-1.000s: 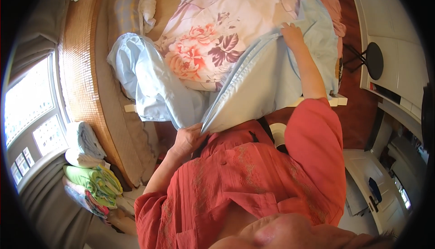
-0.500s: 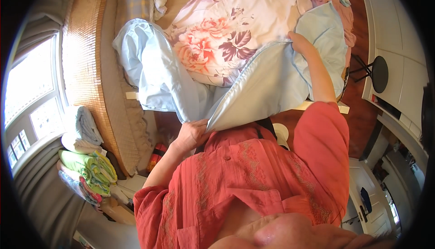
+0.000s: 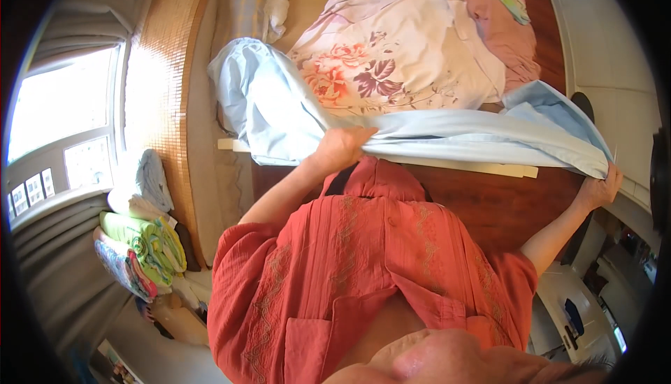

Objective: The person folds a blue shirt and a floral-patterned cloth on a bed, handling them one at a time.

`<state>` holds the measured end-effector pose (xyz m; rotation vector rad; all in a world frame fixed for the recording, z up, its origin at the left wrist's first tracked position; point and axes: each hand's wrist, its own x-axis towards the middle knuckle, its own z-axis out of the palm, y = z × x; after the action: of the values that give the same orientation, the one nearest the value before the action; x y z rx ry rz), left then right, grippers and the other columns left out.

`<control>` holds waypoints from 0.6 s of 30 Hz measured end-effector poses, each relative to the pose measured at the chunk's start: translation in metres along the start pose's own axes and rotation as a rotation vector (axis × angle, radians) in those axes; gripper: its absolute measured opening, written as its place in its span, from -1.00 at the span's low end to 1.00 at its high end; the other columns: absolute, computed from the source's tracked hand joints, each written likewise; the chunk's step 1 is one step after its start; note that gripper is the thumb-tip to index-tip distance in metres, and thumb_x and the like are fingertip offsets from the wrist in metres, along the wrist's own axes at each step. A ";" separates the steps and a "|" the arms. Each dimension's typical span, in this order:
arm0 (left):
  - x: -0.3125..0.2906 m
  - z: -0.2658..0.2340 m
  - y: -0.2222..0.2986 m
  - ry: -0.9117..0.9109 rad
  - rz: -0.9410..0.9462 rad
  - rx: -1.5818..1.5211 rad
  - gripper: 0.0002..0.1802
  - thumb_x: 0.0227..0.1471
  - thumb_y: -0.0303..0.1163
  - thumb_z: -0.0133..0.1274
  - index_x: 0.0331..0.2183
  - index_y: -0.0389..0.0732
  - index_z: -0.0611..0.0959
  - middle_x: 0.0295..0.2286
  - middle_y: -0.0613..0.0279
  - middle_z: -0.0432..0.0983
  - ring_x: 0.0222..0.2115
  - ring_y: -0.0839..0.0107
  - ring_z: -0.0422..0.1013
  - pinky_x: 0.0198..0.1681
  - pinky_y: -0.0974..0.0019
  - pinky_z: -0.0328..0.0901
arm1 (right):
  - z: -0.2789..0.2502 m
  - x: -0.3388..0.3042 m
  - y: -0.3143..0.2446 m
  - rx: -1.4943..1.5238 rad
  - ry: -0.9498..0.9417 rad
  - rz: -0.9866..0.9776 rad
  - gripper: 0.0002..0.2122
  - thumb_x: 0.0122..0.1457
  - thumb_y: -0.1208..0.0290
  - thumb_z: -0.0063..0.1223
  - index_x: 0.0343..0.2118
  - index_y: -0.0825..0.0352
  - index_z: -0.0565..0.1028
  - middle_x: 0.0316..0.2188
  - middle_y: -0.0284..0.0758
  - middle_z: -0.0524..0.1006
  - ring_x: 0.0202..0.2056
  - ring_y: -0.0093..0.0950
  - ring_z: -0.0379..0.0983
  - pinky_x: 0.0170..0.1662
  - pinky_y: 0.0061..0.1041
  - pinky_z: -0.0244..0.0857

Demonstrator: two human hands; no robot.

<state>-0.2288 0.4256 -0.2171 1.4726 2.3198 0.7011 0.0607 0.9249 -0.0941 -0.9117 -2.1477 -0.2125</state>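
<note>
A light blue sheet (image 3: 461,132) stretches in a long folded band along the near end of the bed. My left hand (image 3: 342,148) is closed on its edge near the middle. Far out to the right, my right hand (image 3: 602,187) grips a corner of the same sheet and holds it off the bed's side. The sheet's left part (image 3: 269,97) lies bunched over the bed's near left corner. Just beyond it is a pink floral bedspread (image 3: 412,48), rumpled, with coral flowers and dark leaves.
A plaid pillow (image 3: 244,13) lies at the far left of the bed. A pink cloth (image 3: 500,27) hangs at its right side. Folded bedding (image 3: 143,241) is stacked by the window (image 3: 70,111) at left. White cabinets (image 3: 601,55) line the right.
My right hand has swung outward and down to the right, pulling the sheet's corner with it. My left hand has moved up and right. The sheet's raised flap is now drawn into a narrow band.
</note>
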 end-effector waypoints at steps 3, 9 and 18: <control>0.030 -0.040 -0.001 -0.068 -0.035 0.135 -0.69 -0.20 -0.48 0.01 -0.29 -0.11 0.64 -0.43 0.12 0.56 -0.40 0.08 0.49 -0.35 0.10 0.38 | -0.025 0.013 -0.009 -0.102 -0.147 -0.062 -0.70 -0.12 0.65 -0.12 -0.27 0.35 0.53 -0.26 -0.24 0.52 -0.20 -0.25 0.46 -0.13 -0.42 0.33; 0.048 -0.189 0.024 0.633 0.012 0.174 -0.49 -0.29 -0.69 -0.13 -0.23 -0.14 0.66 -0.32 0.08 0.57 -0.29 0.06 0.48 -0.19 0.23 0.37 | -0.081 0.043 -0.016 0.173 0.042 0.033 -0.78 -0.02 0.68 -0.12 -0.32 0.44 0.53 -0.39 -0.23 0.52 -0.29 -0.37 0.46 -0.15 -0.52 0.30; 0.070 -0.284 0.068 0.831 0.199 -0.566 -0.70 0.10 -0.70 -0.16 -0.16 -0.30 0.57 -0.28 0.29 0.52 -0.23 0.56 0.40 -0.11 0.51 0.28 | -0.108 0.063 -0.007 0.522 -0.027 0.129 -0.78 0.09 0.59 -0.07 -0.20 0.51 0.50 -0.31 -0.32 0.55 -0.25 -0.56 0.42 -0.16 -0.64 0.26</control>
<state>-0.3485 0.4453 0.0575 1.2725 2.1423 2.1442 0.0928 0.9092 0.0258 -0.7386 -2.0119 0.4108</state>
